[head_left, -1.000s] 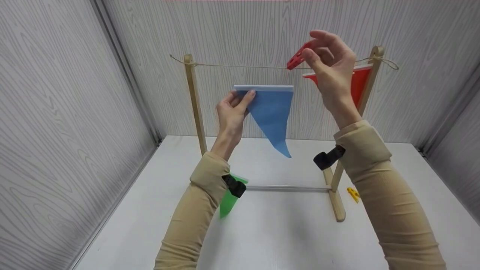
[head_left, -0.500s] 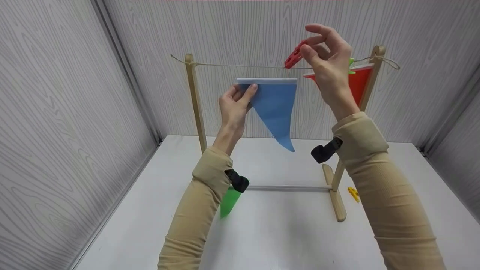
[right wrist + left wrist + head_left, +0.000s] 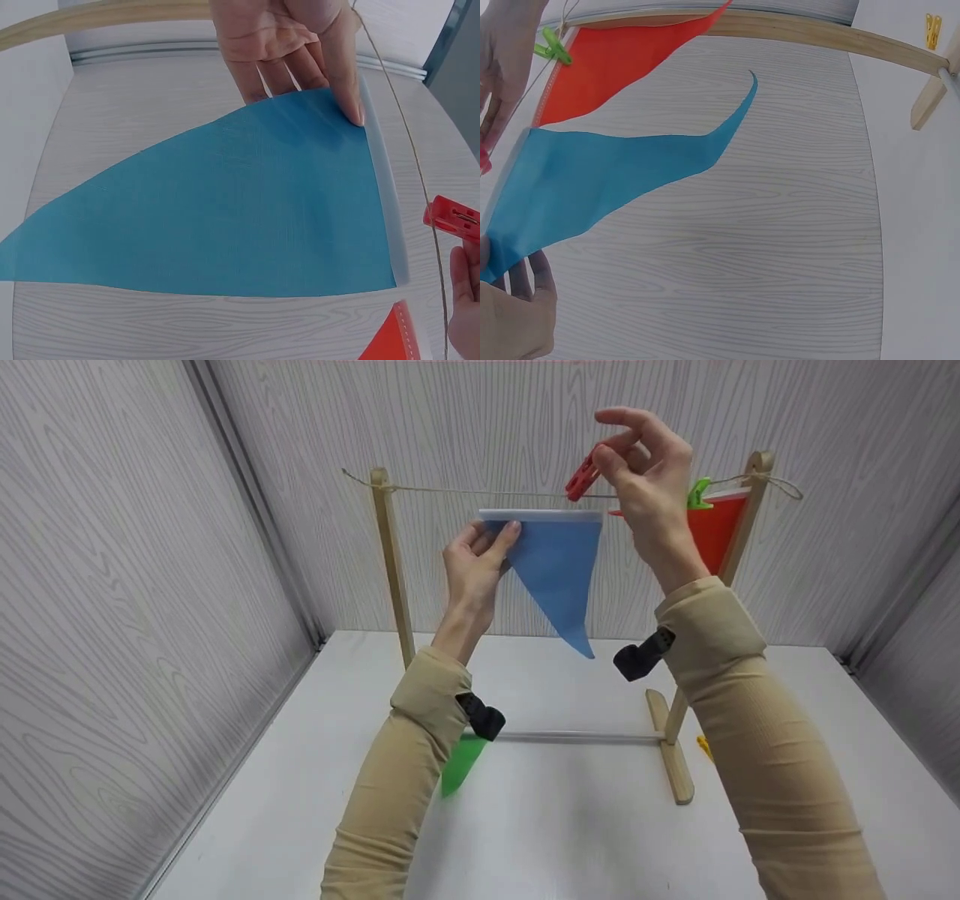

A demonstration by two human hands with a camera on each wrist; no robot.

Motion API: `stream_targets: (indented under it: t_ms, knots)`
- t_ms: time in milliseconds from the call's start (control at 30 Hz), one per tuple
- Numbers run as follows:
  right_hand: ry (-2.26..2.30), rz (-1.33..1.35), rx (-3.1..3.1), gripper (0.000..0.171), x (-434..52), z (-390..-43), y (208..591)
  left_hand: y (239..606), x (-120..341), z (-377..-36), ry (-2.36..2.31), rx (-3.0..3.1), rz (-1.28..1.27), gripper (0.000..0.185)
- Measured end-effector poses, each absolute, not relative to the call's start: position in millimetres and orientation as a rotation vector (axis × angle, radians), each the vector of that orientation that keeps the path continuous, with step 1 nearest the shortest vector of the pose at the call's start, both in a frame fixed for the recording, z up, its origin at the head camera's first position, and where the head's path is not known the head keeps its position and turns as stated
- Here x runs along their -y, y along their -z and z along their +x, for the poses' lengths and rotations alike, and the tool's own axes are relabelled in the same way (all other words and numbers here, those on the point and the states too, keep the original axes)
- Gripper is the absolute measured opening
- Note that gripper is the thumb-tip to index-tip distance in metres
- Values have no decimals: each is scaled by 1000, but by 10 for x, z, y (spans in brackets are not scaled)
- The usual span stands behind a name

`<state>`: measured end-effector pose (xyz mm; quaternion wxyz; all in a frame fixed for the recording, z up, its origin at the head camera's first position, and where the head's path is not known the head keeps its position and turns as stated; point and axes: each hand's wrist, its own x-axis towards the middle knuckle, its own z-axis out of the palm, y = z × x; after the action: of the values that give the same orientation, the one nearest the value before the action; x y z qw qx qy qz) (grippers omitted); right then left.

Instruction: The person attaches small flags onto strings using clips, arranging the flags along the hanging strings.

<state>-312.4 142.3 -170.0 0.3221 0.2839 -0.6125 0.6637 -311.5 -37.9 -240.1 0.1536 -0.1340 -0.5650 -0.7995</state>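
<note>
My left hand [image 3: 474, 570] pinches a blue triangular pennant [image 3: 559, 562] near its upper left corner, thumb in front and fingers behind. The pennant's white top band [image 3: 540, 515] lies just below the string [image 3: 457, 493], apart from it in the right wrist view. My right hand [image 3: 652, 487] pinches a red clothespin [image 3: 582, 480] between thumb and index finger, its tip at the string above the pennant's right end. To the right, a red pennant [image 3: 716, 532] hangs from the string with a green clothespin [image 3: 699, 495] on it; my right hand and wrist hide part of it.
Wooden posts [image 3: 391, 562] hold the string, joined low down by a pale crossbar [image 3: 577, 737]. A green pennant [image 3: 461, 765] lies behind my left sleeve. A yellow clothespin [image 3: 933, 31] lies on the white table [image 3: 540, 825] by the right foot [image 3: 677, 772].
My left hand has raised the blue pennant and shifted it slightly right, nearer the string. My right hand has moved a little left with the red clothespin, uncovering the green clothespin.
</note>
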Motion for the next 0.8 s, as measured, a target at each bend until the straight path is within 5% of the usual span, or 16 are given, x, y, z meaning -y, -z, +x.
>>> stream_targets:
  t_ms: [800]
  knots:
    - [-1548, 671, 1738, 16, -1303, -3114, 1710, 2306, 312, -3108, 2308, 1604, -367, 36]
